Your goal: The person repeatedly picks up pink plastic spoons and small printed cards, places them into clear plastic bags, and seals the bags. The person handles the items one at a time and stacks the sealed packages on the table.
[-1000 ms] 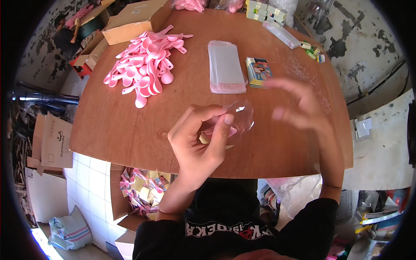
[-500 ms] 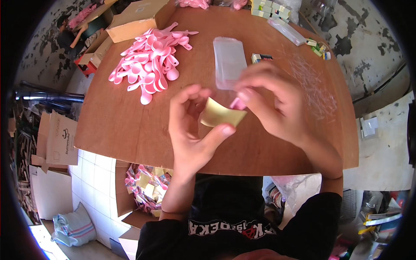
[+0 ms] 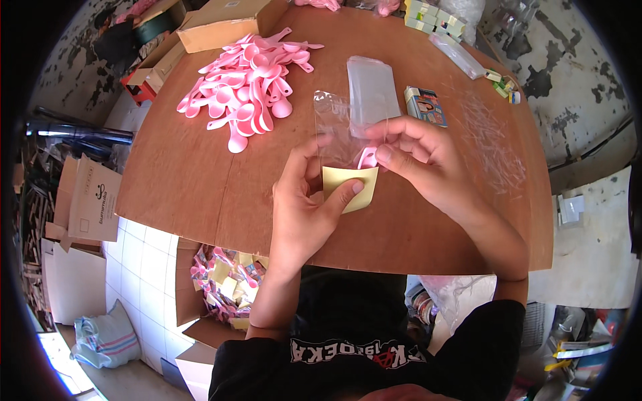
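My left hand pinches a yellow paper slip beneath its thumb, over the near middle of the table. Behind the slip, a clear plastic bag stands up, its upper part spread toward my right hand. My right hand closes thumb and fingers at a pink spoon; only the end of its handle shows, and the rest is hidden behind the slip. Just beyond lies a stack of clear bags. A heap of pink spoons lies to the far left.
A small printed pack lies right of the bag stack, with scattered clear strips farther right. A cardboard box stands behind the heap. Below the table's front edge, an open carton holds several filled packets. Small boxes sit far right.
The yellow slip has tilted upright and flattened. A clear bag now shows spread behind it. My right hand has shifted slightly down and right, uncovering the printed pack.
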`<state>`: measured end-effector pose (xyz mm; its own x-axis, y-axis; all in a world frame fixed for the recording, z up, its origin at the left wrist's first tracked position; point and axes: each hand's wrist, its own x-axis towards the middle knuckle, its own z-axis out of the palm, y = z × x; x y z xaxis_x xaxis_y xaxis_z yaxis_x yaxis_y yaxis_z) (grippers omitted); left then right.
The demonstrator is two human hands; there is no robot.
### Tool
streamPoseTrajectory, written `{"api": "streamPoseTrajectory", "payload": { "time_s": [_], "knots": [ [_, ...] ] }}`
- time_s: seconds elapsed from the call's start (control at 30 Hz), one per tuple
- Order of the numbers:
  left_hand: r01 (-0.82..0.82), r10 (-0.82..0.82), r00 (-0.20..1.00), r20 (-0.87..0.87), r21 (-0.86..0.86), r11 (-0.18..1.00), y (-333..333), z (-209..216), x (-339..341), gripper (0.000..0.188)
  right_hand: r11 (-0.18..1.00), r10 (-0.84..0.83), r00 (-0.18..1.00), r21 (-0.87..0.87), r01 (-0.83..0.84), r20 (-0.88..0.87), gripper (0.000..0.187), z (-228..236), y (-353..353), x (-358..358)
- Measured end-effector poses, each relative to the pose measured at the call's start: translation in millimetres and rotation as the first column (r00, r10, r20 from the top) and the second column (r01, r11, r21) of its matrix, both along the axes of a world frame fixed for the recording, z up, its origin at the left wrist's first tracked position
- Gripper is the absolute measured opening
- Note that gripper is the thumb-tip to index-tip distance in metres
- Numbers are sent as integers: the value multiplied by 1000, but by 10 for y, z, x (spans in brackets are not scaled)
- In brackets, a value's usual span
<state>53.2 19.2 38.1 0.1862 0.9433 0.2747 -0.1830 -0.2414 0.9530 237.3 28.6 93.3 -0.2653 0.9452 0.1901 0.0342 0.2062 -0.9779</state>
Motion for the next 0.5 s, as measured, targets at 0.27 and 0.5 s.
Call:
{"api": "streamPoseTrajectory", "payload": {
  "time_s": [0.27,0.5],
  "knots": [
    [-9,14,993,118,-46,999,20,-64,-56,37,997,-19,998,-77,23,56,18,-107,8,17],
    [-116,127,980,151,-80,990,47,-140,-98,17,994,-33,999,-107,36,34,16,-280,-13,-1]
  ]
}}
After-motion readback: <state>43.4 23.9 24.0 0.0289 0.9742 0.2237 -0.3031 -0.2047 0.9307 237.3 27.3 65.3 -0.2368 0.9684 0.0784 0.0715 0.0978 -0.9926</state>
